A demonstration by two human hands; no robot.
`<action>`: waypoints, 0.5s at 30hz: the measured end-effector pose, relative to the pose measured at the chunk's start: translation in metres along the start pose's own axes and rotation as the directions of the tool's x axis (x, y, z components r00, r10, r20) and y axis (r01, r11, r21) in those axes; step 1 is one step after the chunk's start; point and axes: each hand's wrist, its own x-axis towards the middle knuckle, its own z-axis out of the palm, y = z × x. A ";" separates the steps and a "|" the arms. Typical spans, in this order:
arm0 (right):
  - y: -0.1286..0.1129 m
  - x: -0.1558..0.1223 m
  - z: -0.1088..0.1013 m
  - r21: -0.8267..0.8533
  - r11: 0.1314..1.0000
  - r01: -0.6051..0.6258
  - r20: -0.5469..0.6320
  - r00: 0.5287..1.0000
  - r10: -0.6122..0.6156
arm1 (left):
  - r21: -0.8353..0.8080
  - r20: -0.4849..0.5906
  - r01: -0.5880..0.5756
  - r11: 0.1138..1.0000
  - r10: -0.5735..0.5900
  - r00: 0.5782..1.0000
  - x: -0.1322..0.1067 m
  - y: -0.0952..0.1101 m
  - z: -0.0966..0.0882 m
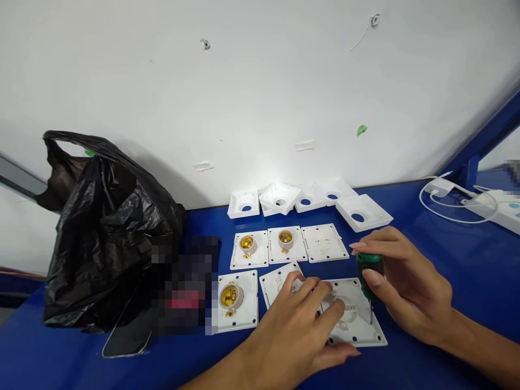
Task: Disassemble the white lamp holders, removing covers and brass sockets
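My right hand grips a screwdriver with a green and black handle. Its thin shaft points down, the tip over the right part of a white square base plate. My left hand spans the left part of this plate, fingers bent over it and thumb along its near edge, and covers what lies beneath. Partly under the left fingertips is another white plate, set at an angle. To the left lies a plate with a brass-lined lamp socket.
Behind are two plates with lamp sockets and a bare plate. Several white covers with round holes line the wall. A black plastic bag and a phone are at left. A white cable and power strip lie right.
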 end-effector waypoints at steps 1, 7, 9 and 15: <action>-0.001 0.000 0.000 -0.004 1.000 0.005 0.004 1.000 -0.005 | 0.006 0.002 0.001 1.000 -0.001 1.000 0.000 0.000 0.000; -0.001 -0.004 -0.004 0.002 0.999 0.034 -0.041 0.999 -0.034 | 0.009 -0.014 -0.010 1.000 0.010 1.000 -0.001 0.000 -0.003; 0.000 -0.006 -0.004 0.015 1.000 0.021 -0.070 0.997 -0.020 | 0.015 -0.039 0.001 1.000 -0.001 0.999 -0.003 -0.001 -0.005; -0.002 -0.004 -0.002 0.023 0.999 0.024 -0.210 0.977 -0.019 | 0.059 -0.098 0.132 0.990 -0.126 0.987 -0.006 -0.008 -0.015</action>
